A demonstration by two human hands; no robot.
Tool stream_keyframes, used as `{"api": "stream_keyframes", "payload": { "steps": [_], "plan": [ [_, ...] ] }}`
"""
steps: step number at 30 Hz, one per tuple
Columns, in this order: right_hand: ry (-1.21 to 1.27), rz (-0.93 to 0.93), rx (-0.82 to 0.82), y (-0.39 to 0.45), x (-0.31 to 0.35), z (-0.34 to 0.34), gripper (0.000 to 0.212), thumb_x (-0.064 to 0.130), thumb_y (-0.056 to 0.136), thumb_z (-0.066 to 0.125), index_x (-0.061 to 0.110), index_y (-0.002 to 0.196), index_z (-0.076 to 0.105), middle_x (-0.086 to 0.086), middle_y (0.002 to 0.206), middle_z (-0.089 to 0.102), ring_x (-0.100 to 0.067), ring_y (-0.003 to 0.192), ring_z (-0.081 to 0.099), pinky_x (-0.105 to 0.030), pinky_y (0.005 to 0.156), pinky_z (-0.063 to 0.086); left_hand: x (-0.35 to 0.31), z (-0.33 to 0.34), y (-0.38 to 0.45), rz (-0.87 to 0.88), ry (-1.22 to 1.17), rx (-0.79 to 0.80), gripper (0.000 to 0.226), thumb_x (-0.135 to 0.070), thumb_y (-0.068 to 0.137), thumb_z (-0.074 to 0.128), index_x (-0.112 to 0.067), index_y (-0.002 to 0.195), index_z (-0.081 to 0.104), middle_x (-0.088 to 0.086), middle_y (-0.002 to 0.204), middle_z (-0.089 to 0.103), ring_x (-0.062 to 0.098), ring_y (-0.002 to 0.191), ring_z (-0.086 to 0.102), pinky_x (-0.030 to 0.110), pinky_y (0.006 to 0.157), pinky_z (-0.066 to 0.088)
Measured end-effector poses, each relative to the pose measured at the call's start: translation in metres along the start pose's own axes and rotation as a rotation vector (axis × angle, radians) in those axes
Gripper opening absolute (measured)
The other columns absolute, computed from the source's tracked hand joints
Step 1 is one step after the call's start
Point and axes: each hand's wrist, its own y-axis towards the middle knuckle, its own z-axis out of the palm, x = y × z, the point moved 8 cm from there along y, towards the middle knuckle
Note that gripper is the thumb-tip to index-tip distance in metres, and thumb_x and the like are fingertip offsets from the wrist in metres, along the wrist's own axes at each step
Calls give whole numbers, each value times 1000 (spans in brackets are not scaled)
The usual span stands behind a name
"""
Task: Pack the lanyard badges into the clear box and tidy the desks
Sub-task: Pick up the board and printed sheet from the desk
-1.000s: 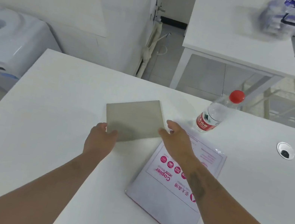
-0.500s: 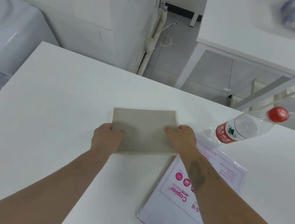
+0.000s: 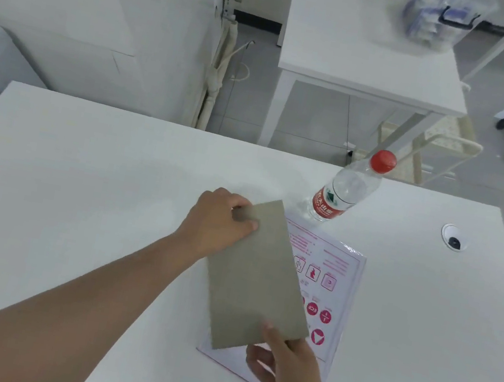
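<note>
Head view: both hands hold a grey-beige card point(image 3: 257, 276), a plain rectangular sheet with no print on its visible face, above a white desk point(image 3: 75, 193). The left hand point(image 3: 218, 222) pinches the card's far corner, thumb on top and fingers curled beneath. The right hand point(image 3: 284, 365) pinches the near corner the same way, thumb pressed on the upper face. The card overlaps a plastic-wrapped ream of copier paper point(image 3: 327, 288) lying flat on the desk; its white wrapper carries a pink border, pink round and square icons and lines of pink text, all too small and upside down to read. Just beyond the ream stands a clear water bottle point(image 3: 345, 190) with a red cap and a red label bearing a green-and-white emblem and white characters that I cannot make out. A round cable grommet point(image 3: 453, 241) sits in the desk near its right edge. On a second white desk point(image 3: 351, 57) further back rests a blurred clear box point(image 3: 443, 15) with a dark handle; it seems to hold blue-and-white items, possibly the lanyard badges.
</note>
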Motion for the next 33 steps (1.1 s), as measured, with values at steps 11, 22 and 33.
{"api": "stream_keyframes", "payload": {
  "steps": [11,22,33],
  "plan": [
    [429,228,-130,-5,-89,-6,14,12,89,69,5,100,63,-18,97,72,-36,80,73,-37,66,58,-54,132,-9,391,546,351,51,-39,88,56,-27,137,50,-4,131,48,19,126,35,33,107,31],
    [-464,-119,-246,16,-9,-93,24,37,87,68,13,84,70,5,73,70,-18,66,67,-35,63,52,-11,90,-30,124,280,2,57,-28,87,60,-26,141,42,-8,143,40,17,130,37,33,97,44],
    [-744,-307,-454,62,49,-85,102,47,68,80,30,149,20,-3,146,33,-29,132,29,-44,97,41,29,98,-56,-340,-15,25,31,-36,70,63,-30,100,63,-9,96,68,15,82,66,33,74,55]
  ]
}}
